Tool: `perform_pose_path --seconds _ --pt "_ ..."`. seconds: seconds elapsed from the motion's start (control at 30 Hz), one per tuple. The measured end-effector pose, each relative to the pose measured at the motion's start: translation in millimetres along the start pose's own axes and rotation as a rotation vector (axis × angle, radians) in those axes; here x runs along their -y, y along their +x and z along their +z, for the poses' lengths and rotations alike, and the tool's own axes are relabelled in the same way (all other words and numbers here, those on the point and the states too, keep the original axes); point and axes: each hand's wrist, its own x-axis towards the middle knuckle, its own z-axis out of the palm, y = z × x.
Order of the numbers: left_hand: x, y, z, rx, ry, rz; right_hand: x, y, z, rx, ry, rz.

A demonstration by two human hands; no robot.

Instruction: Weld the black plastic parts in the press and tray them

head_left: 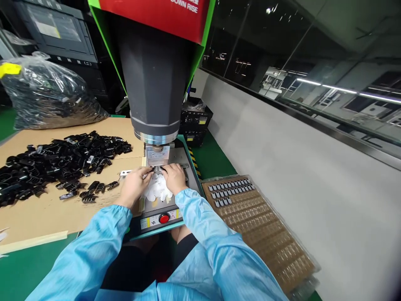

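My left hand (134,185) and my right hand (174,178) meet from both sides under the metal block (157,155) at the bottom of the press machine's head (153,83). The fingers of each hand are bent and pressed together at a small dark and grey piece (157,169) in the fixture. Most of that piece is hidden by the fingertips and the block. Several white rounded pieces (158,188) lie in a pile on the machine's base plate, just in front of my hands. A red push button (164,218) sits on the front edge of the base.
Left, a heap of black curved plastic parts (72,156) covers the cardboard-topped table (90,215). A clear bag of dark parts (53,96) stands behind it. Right, a clear compartment tray (250,221) holds rows of grey parts (230,187) beside the wall (282,154). Black bins (196,121) stand behind.
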Motion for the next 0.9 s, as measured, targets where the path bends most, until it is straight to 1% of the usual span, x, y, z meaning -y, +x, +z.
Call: perform_pose_path --seconds 0.1,0.2,0.27,0.4,0.47,0.53,0.63,0.7,0.77,0.83,0.9 --pt "0 15 15.7 0.037 0.033 0.014 4 -2 -2 0.016 -0.052 -0.015" --pt "4 18 20.8 0.072 0.063 0.038 7 -6 -5 0.026 -0.082 -0.073" --pt "7 19 21.0 0.093 0.076 0.061 10 -7 -6 0.03 -0.094 -0.095" --pt "9 21 18.7 0.123 0.086 0.094 16 -2 -6 0.068 -0.098 -0.074" --pt "7 21 14.0 0.13 0.079 0.096 16 -1 -9 0.075 -0.07 -0.056" --pt "7 15 4.5 0.13 0.064 0.089 9 -4 -14 0.053 -0.003 -0.046" --pt "16 -10 -19.3 0.108 0.024 0.028 -18 -27 -30 -0.03 0.129 -0.013" --pt "30 -39 -37.8 0.095 0.028 -0.022 -45 -55 -42 -0.09 0.202 0.032" --pt "48 -75 -53.5 0.097 0.091 -0.039 -73 -90 -53 -0.118 0.248 0.072" --pt "63 -111 -63.2 0.108 0.135 -0.053 -96 -127 -59 -0.089 0.271 0.084" --pt "70 -143 -66.0 0.155 0.164 -0.039 -110 -157 -60 -0.029 0.285 0.066"
